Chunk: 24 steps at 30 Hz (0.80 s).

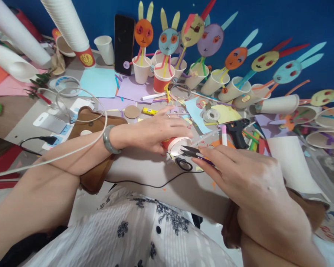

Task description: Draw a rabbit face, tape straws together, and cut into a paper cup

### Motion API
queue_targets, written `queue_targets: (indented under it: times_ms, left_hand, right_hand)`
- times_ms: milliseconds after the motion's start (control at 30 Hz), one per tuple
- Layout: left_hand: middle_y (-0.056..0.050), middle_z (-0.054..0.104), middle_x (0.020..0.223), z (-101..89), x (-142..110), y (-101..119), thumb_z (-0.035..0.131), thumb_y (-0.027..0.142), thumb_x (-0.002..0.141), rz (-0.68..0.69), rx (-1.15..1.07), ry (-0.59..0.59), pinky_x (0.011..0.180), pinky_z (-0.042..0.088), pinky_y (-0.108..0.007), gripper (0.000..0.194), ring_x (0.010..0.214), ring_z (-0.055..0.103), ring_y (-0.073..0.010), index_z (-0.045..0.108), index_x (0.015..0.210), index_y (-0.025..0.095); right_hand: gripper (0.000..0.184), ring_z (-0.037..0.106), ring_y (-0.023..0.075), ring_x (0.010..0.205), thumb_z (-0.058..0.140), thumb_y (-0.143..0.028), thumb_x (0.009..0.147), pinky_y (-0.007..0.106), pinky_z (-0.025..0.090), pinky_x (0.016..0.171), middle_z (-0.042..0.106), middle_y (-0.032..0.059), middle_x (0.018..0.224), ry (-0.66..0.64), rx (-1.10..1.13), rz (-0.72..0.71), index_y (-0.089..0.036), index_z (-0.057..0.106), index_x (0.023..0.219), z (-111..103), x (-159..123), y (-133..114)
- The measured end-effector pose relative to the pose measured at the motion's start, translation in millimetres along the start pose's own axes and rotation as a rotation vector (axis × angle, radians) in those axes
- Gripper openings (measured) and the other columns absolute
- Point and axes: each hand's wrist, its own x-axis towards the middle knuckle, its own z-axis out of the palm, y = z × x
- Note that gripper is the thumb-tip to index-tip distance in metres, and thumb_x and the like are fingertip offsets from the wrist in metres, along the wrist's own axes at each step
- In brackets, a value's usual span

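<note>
The tabletop [139, 167] spreads beneath everything, its clock centred here on the red cup in the left hand. A row of paper-cup figures [210, 41], with eared faces above the cups, curves from 11 o'clock to between 2 and 3. The tall stack of white cups [65, 22] leans at 10 o'clock. The left hand [161, 129] reaches in from 9 o'clock, curled over the red cup, fingers across its top and thumb below. The right hand [233, 167], at 4 o'clock, is closed round the scissors. A dark phone [124, 44] stands upright at 11, and a black glue gun [238, 135] lies near 3. At the centre, the red cup [176, 145] is tipped sideways, its mouth toward 4 o'clock. The scissors [193, 151] point their slightly parted blades at that mouth; whether they touch the rim I cannot tell. A tape roll [211, 115] lies at 2, a yellow glue stick [149, 111] between 10 and 11.
</note>
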Motion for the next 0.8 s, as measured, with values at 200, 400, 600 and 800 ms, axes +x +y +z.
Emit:
queue_targets:
  times_ms: [200,400,600,800]
  left_hand:
    - [-0.01,0.071,0.119,-1.3,-0.2,3.0,0.066,0.026,0.088,-0.022,0.006,-0.091,0.106,0.045,-0.042,0.036,0.114,0.065,-0.0259,0.06,0.123,0.023]
    - [-0.01,0.071,0.122,0.1,-0.6,2.4,0.066,0.025,0.088,-0.01,-0.026,-0.111,0.108,0.043,-0.044,0.041,0.115,0.064,-0.0262,0.058,0.128,0.025]
    - [-0.008,0.071,0.122,2.4,-2.7,1.9,0.067,0.023,0.085,-0.02,-0.019,-0.159,0.116,0.037,-0.047,0.045,0.119,0.064,-0.0271,0.057,0.129,0.027]
    - [-0.007,0.073,0.113,5.8,-4.9,2.2,0.066,0.021,0.084,0.007,0.031,-0.205,0.117,0.032,-0.049,0.04,0.111,0.066,-0.0268,0.06,0.123,0.026]
  right_hand:
    - [0.028,0.055,0.0166,0.049,0.058,-0.034,0.103,0.033,0.032,0.049,0.072,0.0026,0.067,-0.004,0.027,-0.058,-0.017,0.071,0.084,2.6,-2.7,0.5]
    - [0.029,0.053,0.0155,0.049,0.056,-0.033,0.104,0.033,0.03,0.05,0.07,0.0021,0.067,-0.016,0.059,-0.06,-0.016,0.071,0.086,2.3,-1.0,1.9]
    - [0.029,0.051,0.0155,0.051,0.056,-0.031,0.104,0.033,0.026,0.051,0.063,0.0006,0.064,-0.042,0.041,-0.082,-0.017,0.069,0.083,2.0,-3.6,-2.6]
    - [0.019,0.05,0.0163,0.052,0.06,-0.022,0.1,0.034,0.027,0.053,0.058,-0.0003,0.065,-0.11,0.034,-0.122,-0.017,0.067,0.082,4.7,-4.7,-11.9]
